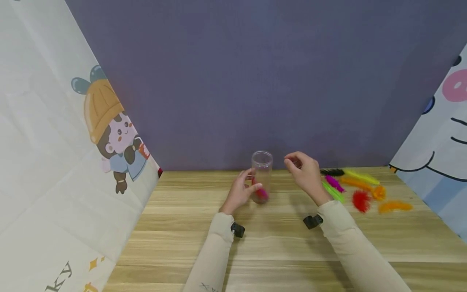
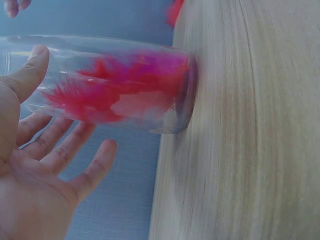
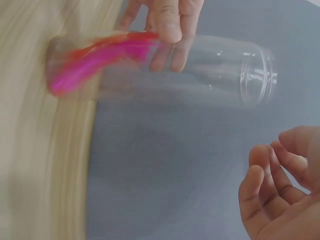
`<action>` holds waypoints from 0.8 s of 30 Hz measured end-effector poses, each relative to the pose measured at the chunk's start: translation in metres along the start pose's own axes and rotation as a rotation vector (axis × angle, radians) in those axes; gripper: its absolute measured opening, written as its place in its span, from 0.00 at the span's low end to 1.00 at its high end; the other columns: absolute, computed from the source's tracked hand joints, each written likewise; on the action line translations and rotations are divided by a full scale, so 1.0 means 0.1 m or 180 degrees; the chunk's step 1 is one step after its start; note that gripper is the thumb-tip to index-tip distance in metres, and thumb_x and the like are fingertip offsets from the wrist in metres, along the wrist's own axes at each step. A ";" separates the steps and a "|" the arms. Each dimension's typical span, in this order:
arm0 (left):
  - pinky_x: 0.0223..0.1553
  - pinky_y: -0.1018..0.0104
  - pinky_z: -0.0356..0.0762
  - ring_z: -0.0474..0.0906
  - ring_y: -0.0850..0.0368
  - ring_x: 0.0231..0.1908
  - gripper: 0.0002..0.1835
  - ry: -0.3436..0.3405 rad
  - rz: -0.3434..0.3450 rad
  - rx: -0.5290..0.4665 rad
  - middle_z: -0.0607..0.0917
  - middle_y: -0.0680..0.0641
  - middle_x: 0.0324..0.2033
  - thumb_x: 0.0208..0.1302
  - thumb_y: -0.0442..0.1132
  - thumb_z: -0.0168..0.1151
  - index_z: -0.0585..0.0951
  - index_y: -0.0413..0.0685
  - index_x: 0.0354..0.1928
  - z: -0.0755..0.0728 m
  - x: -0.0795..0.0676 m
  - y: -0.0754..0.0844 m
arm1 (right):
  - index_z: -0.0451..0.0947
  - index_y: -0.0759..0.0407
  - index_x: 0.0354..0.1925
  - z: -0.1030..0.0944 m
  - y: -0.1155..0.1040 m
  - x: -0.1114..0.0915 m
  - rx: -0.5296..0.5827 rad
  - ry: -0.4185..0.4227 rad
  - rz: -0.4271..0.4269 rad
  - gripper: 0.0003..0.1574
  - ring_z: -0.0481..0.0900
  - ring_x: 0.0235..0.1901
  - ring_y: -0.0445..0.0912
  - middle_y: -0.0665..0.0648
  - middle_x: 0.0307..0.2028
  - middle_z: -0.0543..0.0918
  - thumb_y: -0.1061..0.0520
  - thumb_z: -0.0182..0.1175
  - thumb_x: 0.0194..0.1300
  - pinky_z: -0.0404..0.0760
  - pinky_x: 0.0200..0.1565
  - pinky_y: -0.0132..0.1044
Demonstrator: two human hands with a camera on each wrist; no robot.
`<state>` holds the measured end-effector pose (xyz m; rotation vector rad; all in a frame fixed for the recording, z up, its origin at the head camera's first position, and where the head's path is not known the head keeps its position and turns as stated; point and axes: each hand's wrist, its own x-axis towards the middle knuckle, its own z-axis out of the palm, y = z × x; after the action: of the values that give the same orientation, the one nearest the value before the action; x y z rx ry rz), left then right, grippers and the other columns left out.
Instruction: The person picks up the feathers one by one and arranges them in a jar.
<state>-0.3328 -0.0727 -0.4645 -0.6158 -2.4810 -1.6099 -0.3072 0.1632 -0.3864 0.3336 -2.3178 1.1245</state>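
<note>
My left hand [image 1: 238, 191] is around the jar [image 1: 266, 172], thumb on the side toward me and fingers on the far side; I have hold of it lightly, with the fingers well spread. The jar is clear and stands about upright on the surface [image 1: 270, 251], just to the right of my left palm and near the back edge. My grip falls around the middle of its wall, below the rim [image 1: 262, 153]. Inside, toward the bottom, lie a red strip [image 2: 95, 100] and a magenta strip [image 3: 70, 82], both fluffy and pressed together.

My right hand [image 1: 306, 174] is up in the air to the right of the jar, a little apart from it, its fingertips facing the rim and about level with it in the head view. Its fingers are loosely bent, the thumb close to the index finger, and it has hold of nothing.

Beyond my right wrist, more fluffy pieces lie on the surface: a black strip [image 1: 333, 172], a purple strip [image 1: 335, 183], a green strip [image 1: 333, 191], a yellow strip [image 1: 362, 177], two orange strips [image 1: 395, 207], an orange tuft [image 1: 379, 192] and a red tuft [image 1: 361, 201].
</note>
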 end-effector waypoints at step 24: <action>0.60 0.40 0.78 0.76 0.39 0.64 0.35 0.0036 -0.0038 -0.0130 0.78 0.40 0.64 0.65 0.44 0.71 0.71 0.42 0.71 0.03 0.01 -0.01 | 0.83 0.58 0.51 -0.48 0.76 -0.54 -0.0078 -0.0207 0.0706 0.16 0.79 0.28 0.36 0.62 0.36 0.85 0.48 0.58 0.77 0.78 0.28 0.32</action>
<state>-0.3340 -0.0698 -0.4666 -0.5967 -2.4542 -1.6675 -0.2787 0.2472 -0.4423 0.1068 -2.4707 1.2040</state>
